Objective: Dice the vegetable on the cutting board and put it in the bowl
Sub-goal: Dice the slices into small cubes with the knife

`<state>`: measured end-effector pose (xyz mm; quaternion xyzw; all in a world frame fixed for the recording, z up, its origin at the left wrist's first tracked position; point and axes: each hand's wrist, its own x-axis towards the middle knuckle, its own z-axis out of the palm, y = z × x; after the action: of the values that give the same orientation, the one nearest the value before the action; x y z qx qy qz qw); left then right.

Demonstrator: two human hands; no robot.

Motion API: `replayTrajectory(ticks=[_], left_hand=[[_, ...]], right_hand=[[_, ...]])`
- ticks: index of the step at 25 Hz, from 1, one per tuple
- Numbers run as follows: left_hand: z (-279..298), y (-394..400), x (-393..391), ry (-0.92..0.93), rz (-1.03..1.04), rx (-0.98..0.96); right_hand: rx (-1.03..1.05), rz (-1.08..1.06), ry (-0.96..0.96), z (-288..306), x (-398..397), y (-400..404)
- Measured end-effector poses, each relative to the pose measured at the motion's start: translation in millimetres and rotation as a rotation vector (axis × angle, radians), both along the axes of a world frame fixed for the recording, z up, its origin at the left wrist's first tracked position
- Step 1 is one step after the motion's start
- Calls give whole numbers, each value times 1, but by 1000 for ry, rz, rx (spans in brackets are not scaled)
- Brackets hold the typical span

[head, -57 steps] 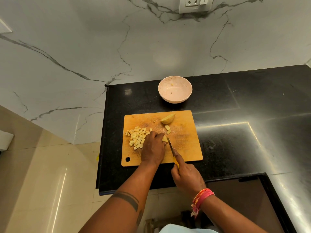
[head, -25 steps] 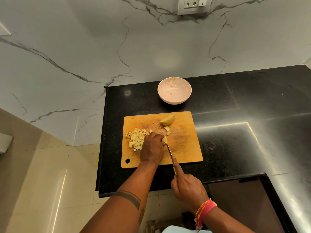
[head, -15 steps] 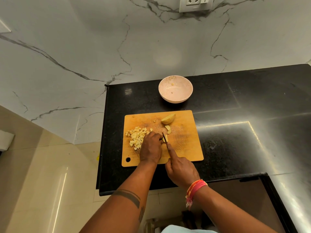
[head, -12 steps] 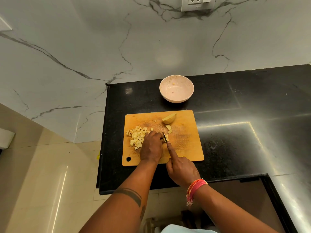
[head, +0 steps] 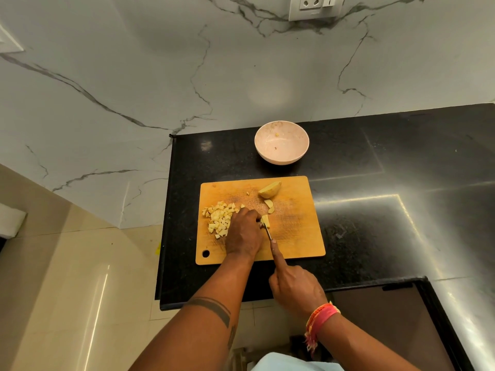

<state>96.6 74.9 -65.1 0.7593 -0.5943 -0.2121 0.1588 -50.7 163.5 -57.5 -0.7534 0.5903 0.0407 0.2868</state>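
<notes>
A wooden cutting board [head: 294, 226] lies on the black counter [head: 375, 210], and everything else is placed from it. On the board's left half sits a heap of pale diced potato cubes [head: 219, 218]. The left hand [head: 245, 232] rests on the board just right of that heap, its fingers curled down over a small potato piece [head: 265, 220] and pinning it to the wood. The blade of a knife [head: 267, 232] stands against that piece, right beside the left fingertips. The right hand [head: 293, 286] is at the board's near edge and grips the knife handle, fingers wrapped round it, with the forefinger stretched forward along the blade's back. Toward the board's far edge lies a larger potato wedge [head: 270, 189], skin side showing, and between it and the held piece lie two thin slices [head: 269, 206]. Beyond the far edge of the board, apart from it, stands a pale pink bowl [head: 281, 142] holding only a few scraps. A red and orange thread band [head: 320, 317] circles the right wrist.
</notes>
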Motion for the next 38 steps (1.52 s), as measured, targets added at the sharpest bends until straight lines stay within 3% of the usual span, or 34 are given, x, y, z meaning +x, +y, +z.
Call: replayTrajectory(ticks=[11, 18, 23, 38], left_hand=[[-3, 2, -10, -129, -99, 8], [-8, 0, 4, -34, -273, -17], [-9, 1, 11, 1, -167, 5], [-1, 0, 9, 21, -139, 48]], right_hand=[[-76, -158, -160, -2, -26, 4], [-59, -158, -166, -4, -21, 0], [-36, -120, -112, -5, -6, -6], [-59, -64, -66, -1, 12, -20]])
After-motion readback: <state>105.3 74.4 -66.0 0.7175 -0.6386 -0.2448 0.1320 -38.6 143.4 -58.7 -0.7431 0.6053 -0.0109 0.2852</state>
